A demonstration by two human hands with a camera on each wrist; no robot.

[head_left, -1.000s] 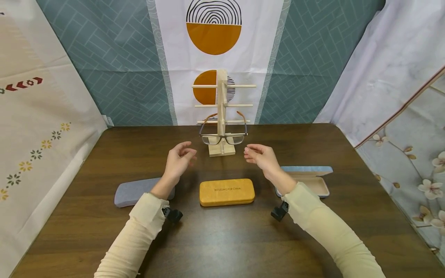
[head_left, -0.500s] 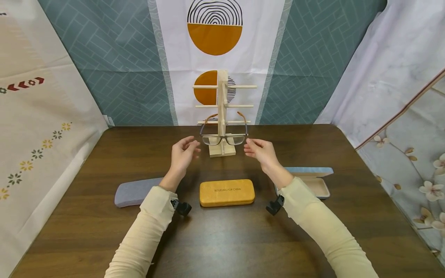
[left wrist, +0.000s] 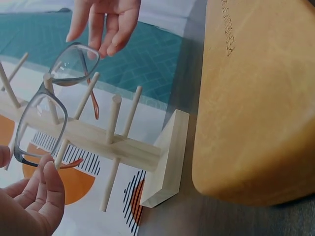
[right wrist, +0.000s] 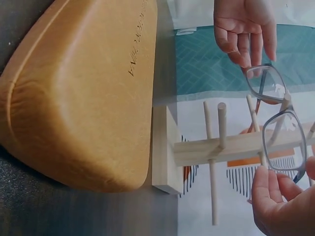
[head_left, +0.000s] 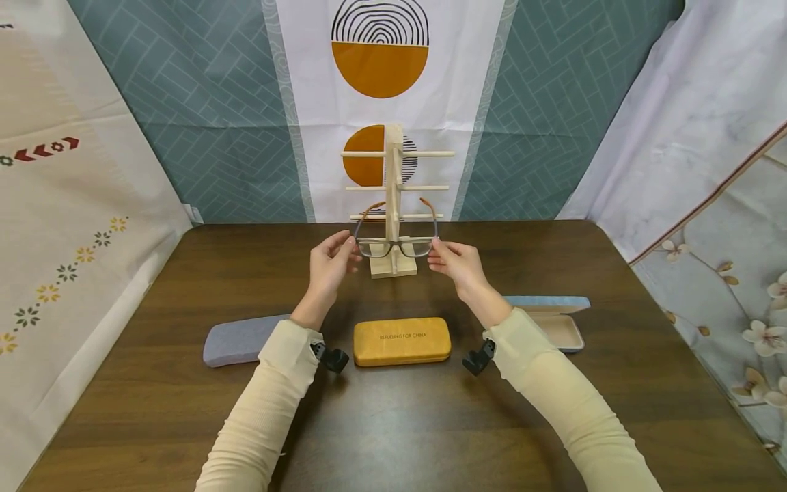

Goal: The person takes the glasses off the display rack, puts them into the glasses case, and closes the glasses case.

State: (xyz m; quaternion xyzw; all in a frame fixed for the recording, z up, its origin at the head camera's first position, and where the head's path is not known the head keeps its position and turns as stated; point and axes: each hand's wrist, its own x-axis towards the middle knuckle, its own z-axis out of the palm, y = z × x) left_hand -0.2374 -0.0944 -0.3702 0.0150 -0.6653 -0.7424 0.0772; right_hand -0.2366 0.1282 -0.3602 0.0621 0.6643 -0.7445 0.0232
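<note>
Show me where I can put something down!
Bare brown table shows between the cream ribbed sleeves, in front of the closed yellow oblong case. More lies behind the long grey-blue case and behind the open pale-blue case. It's crowded by the pale wooden stand, where left grip and right grip are at the grey-framed glasses.

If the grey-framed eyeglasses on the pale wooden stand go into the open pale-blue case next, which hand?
Probably the right hand: its fingertips are at the grey-framed eyeglasses, on the side nearer the open pale-blue case. The left hand is at the opposite side, farther from that case.
</note>
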